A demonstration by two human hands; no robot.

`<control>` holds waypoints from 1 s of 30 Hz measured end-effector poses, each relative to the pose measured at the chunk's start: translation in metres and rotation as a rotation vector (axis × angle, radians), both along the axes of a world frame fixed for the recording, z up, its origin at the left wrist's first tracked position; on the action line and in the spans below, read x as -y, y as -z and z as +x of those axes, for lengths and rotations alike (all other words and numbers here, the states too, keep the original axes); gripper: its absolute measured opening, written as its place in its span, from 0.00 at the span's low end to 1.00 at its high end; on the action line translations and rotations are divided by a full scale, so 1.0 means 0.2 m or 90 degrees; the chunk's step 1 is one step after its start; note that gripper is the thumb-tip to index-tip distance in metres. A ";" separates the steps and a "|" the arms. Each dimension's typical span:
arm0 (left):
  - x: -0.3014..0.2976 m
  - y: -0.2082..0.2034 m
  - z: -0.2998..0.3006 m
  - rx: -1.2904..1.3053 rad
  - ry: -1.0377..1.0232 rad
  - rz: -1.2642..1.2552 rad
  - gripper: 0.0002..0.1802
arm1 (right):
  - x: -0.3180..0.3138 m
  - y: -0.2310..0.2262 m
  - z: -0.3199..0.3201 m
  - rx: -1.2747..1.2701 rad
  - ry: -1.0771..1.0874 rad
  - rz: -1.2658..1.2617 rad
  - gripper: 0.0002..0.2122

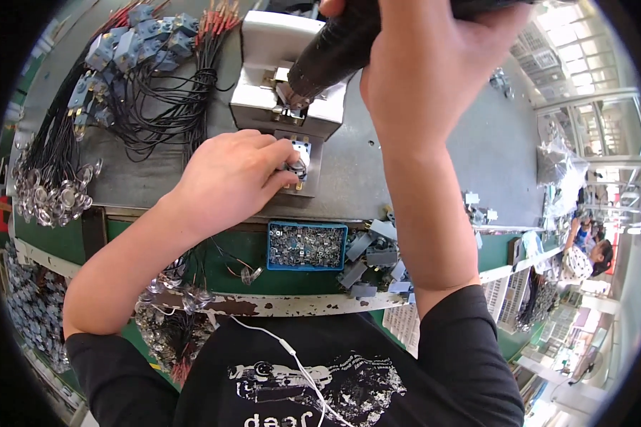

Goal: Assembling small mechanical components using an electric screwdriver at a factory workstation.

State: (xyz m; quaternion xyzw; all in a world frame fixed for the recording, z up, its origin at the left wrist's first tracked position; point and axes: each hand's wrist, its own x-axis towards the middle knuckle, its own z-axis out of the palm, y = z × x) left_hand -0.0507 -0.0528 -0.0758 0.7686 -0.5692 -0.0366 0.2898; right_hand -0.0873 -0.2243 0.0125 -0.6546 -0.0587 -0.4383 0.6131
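My right hand [434, 71] is wrapped round a black power screwdriver [338, 50] at the top of the head view. The screwdriver slants down to the left, its nose over brass-coloured parts [286, 112] in an upright metal fixture [253, 92]. My left hand [228, 174] pinches a small grey part with brass terminals [300, 158] between thumb and fingers. That part rests on a low metal block [310, 186] just in front of the fixture. Fingers partly hide it, and the screwdriver's tip is hard to make out.
Black-wired grey switches [139, 46] with round metal ends [57, 199] are heaped at left. A blue tray [306, 267] of small metal pieces sits near the bench front, beside loose grey housings [370, 260]. At far right, another person [584, 260] is by the benches.
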 end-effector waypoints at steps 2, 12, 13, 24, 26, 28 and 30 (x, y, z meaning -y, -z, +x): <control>0.00 0.00 0.00 0.019 0.013 0.018 0.12 | -0.01 0.00 0.05 -0.017 -0.038 0.006 0.28; -0.01 -0.02 -0.01 0.013 0.018 0.046 0.13 | -0.10 -0.06 0.11 0.015 -0.088 0.023 0.27; -0.01 -0.01 0.00 0.017 0.015 0.038 0.13 | -0.09 -0.06 0.11 0.009 -0.085 -0.018 0.27; -0.02 0.07 0.00 -0.010 0.010 -0.043 0.16 | 0.01 0.04 0.09 0.346 -0.191 -0.153 0.26; -0.02 0.06 -0.01 -0.008 0.000 -0.024 0.16 | -0.12 -0.03 -0.08 -0.072 0.020 0.067 0.25; -0.02 0.05 -0.01 -0.011 0.000 -0.024 0.15 | 0.10 0.08 0.15 0.370 -0.127 -0.218 0.26; -0.01 0.05 -0.01 -0.014 -0.003 -0.024 0.13 | 0.11 0.08 0.14 0.360 -0.117 -0.251 0.26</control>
